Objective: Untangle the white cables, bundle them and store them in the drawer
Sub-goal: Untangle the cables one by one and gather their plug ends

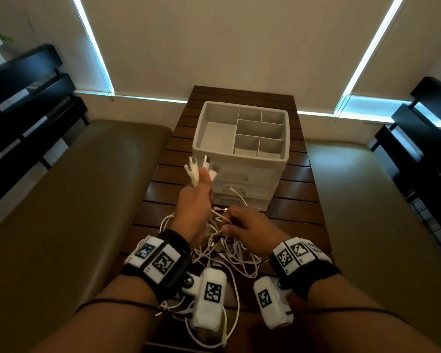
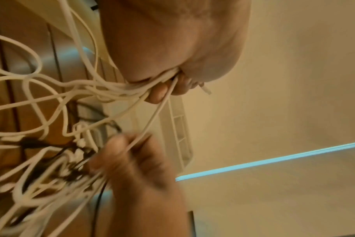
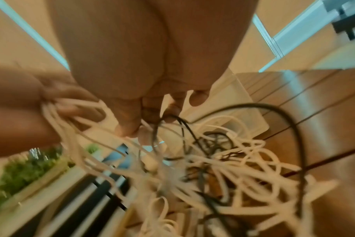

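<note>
- Clenching my left hand (image 1: 194, 200) into a fist around a sheaf of white cables (image 1: 229, 248), I am holding them raised above the table, their flat rectangular plug ends (image 1: 200, 168) fanning out above my thumb.
- In the left wrist view the thin, round, smooth strands are bunching together where they are leaving my curled fingers (image 2: 158, 93), then spreading out into loose loops.
- My right hand (image 1: 250, 228) is working lower down and just beside the left, its fingers curled in the knot; in the right wrist view its fingertips (image 3: 130, 128) are pinching at strands, a thin black cable (image 3: 284, 115) among them, though blur is hiding exactly which one they are closing on.
- The rest of the white cables are lying in a limp, looping tangle on the table between my wrists, with dark cable threaded through it.
- The wooden table (image 1: 303, 215) is showing dark, glossy slats with narrow grooves between them.
- Beyond my hands a pale plastic drawer unit (image 1: 242, 174) is standing on the table, boxy with rounded corners, its top tray split into rectangular compartments and its drawer fronts stacked below; one white strand is trailing across those fronts.
- Smooth olive cushioned benches (image 1: 74, 200) are flanking the table.
</note>
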`<action>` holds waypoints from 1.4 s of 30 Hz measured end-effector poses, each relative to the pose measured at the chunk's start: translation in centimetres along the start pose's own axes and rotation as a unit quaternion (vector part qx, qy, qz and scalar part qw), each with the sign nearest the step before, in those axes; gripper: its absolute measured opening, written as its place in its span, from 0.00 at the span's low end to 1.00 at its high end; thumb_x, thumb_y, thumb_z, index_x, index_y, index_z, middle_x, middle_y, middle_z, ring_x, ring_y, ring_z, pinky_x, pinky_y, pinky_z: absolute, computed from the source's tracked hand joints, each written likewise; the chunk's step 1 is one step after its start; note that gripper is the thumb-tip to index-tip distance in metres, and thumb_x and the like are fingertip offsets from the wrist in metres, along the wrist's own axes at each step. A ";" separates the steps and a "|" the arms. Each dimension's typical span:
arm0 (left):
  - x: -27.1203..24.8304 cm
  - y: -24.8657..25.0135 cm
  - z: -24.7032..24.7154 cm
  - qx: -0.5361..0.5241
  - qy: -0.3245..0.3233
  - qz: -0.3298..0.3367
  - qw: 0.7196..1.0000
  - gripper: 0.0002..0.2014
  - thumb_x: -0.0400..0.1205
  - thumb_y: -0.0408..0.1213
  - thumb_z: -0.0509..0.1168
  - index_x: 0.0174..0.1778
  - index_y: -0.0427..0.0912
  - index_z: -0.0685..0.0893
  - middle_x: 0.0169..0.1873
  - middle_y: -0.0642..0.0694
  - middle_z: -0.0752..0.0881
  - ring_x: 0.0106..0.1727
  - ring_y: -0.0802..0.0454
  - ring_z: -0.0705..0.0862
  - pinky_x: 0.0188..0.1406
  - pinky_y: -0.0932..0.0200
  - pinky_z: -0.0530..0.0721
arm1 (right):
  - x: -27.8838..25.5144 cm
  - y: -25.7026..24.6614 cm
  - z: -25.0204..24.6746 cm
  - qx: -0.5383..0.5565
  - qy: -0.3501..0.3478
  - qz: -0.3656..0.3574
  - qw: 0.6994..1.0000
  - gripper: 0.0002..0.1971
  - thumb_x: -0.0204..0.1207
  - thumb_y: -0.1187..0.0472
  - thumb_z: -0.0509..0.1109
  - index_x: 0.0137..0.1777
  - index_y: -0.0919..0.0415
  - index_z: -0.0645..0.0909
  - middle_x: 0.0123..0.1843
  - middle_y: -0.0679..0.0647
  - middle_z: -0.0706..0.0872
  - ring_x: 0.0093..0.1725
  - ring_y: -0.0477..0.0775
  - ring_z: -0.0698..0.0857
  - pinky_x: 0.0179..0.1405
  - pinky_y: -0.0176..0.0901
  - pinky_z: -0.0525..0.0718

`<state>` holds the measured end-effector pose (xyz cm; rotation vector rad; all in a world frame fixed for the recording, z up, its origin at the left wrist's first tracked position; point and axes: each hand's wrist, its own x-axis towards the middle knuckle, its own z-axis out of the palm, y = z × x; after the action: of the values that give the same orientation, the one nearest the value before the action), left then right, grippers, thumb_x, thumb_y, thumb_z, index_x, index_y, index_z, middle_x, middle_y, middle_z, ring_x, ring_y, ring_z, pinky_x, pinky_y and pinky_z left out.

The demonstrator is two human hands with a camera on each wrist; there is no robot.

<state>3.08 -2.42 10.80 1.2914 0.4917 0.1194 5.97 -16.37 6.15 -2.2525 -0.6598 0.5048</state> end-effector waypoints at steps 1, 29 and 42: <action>0.2 0.9 -0.4 -0.019 0.006 0.007 1.000 0.21 0.84 0.58 0.56 0.40 0.43 0.78 0.24 0.52 0.70 0.26 0.56 0.67 0.28 0.58 0.68 | 0.2 0.5 -0.2 -0.053 -0.010 0.012 0.998 0.09 0.78 0.50 0.67 0.36 0.42 0.74 0.39 0.45 0.83 0.45 0.52 0.83 0.53 0.52 0.78; -1.7 5.5 -0.7 0.427 -0.074 0.150 0.888 0.13 0.82 0.37 0.66 0.30 0.49 0.80 0.25 0.52 0.79 0.24 0.58 0.74 0.17 0.72 0.68 | 0.3 -6.5 -7.6 0.013 0.112 -0.087 0.990 0.04 0.78 0.61 0.70 0.50 0.56 0.86 0.35 0.46 0.86 0.30 0.36 0.81 0.32 0.33 0.79; -1.2 8.0 -5.9 0.382 -0.001 0.112 0.917 0.03 0.78 0.40 0.72 0.40 0.47 0.88 0.22 0.53 0.79 0.15 0.64 0.71 0.17 0.67 0.68 | -2.1 2.9 -4.4 0.007 0.066 0.044 0.997 0.06 0.77 0.56 0.72 0.39 0.53 0.84 0.35 0.47 0.87 0.35 0.40 0.83 0.39 0.35 0.77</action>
<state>1.06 4.64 17.51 2.1178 0.3949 0.1221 7.48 -21.72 7.26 -2.2877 -0.4908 0.3987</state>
